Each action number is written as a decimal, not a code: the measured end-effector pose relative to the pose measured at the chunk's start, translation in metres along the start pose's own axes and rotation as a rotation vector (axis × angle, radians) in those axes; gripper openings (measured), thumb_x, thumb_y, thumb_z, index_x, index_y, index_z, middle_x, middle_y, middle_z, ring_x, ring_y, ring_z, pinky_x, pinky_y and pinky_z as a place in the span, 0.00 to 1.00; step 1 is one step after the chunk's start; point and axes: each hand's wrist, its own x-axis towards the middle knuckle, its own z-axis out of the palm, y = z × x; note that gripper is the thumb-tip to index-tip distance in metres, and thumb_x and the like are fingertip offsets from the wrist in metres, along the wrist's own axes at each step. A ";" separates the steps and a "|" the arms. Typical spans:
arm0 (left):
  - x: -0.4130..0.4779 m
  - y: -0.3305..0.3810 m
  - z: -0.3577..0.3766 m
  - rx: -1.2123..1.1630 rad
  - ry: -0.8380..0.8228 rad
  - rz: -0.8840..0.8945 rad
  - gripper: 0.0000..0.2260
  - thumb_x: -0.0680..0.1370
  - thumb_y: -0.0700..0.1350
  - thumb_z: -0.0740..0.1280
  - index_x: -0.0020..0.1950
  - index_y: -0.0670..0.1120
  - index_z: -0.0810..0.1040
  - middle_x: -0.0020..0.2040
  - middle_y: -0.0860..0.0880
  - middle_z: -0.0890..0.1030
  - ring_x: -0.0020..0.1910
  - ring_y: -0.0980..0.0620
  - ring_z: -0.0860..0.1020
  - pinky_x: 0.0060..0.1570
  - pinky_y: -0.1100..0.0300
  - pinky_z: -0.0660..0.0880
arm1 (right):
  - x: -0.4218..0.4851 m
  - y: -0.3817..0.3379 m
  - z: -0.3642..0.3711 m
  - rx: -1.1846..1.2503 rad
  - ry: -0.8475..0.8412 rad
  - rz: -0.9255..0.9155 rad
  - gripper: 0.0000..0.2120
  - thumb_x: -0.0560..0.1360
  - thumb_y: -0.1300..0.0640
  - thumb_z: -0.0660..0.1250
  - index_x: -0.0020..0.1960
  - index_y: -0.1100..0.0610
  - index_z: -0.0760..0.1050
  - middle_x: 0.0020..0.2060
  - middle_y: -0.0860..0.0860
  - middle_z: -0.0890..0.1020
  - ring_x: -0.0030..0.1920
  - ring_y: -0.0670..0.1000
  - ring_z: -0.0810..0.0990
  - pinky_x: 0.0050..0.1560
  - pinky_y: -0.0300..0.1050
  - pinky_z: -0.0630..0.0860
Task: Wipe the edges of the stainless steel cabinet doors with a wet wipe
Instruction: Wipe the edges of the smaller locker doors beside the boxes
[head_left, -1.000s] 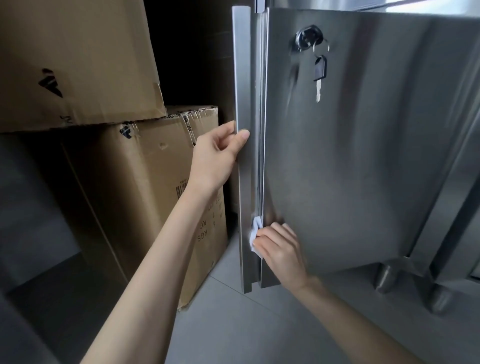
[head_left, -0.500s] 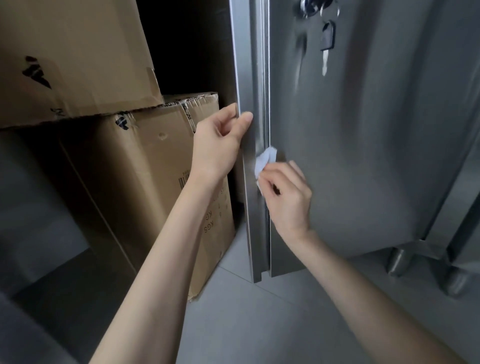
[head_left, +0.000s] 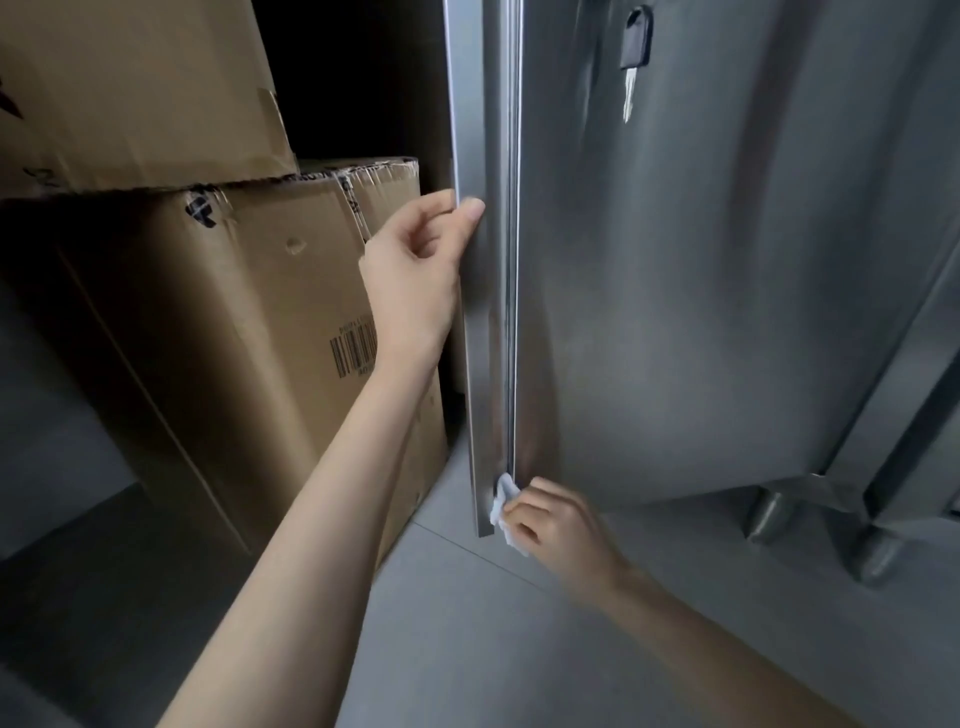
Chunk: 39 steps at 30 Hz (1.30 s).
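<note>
A stainless steel cabinet door (head_left: 701, 286) stands open with its vertical edge strip (head_left: 480, 338) facing me. My left hand (head_left: 415, 270) grips that edge at mid height, thumb on the front face. My right hand (head_left: 550, 517) is low, near the door's bottom corner, pinching a white wet wipe (head_left: 505, 512) against the groove beside the edge. A black-headed key (head_left: 635, 52) hangs from the lock near the top of the door.
Two stacked cardboard boxes (head_left: 223, 322) stand close to the left of the door. Grey tiled floor (head_left: 493, 639) lies below. The cabinet's round metal feet (head_left: 769, 514) are at the lower right. The gap behind the door is dark.
My right hand ran the wipe up the door edge to mid height, then back down to the bottom corner. My left hand kept its grip on the edge.
</note>
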 end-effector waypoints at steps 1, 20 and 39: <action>0.002 -0.001 0.002 0.003 0.018 0.004 0.12 0.75 0.46 0.72 0.54 0.39 0.81 0.32 0.55 0.76 0.33 0.60 0.72 0.47 0.57 0.74 | -0.006 0.002 -0.004 0.046 -0.055 0.007 0.13 0.64 0.70 0.73 0.28 0.58 0.73 0.28 0.50 0.77 0.28 0.52 0.71 0.28 0.41 0.69; -0.027 -0.083 0.057 0.936 -0.503 0.535 0.29 0.78 0.35 0.59 0.79 0.46 0.56 0.80 0.49 0.53 0.79 0.47 0.50 0.75 0.58 0.52 | 0.009 0.063 -0.105 -0.109 0.268 0.376 0.07 0.65 0.69 0.73 0.34 0.59 0.79 0.36 0.48 0.83 0.42 0.47 0.78 0.42 0.44 0.71; 0.025 -0.103 0.154 1.306 -0.756 0.377 0.34 0.79 0.43 0.60 0.80 0.47 0.43 0.80 0.47 0.40 0.79 0.48 0.43 0.76 0.50 0.52 | 0.010 0.138 -0.152 -0.152 0.368 0.533 0.07 0.66 0.69 0.76 0.40 0.60 0.82 0.40 0.51 0.84 0.38 0.54 0.82 0.39 0.49 0.80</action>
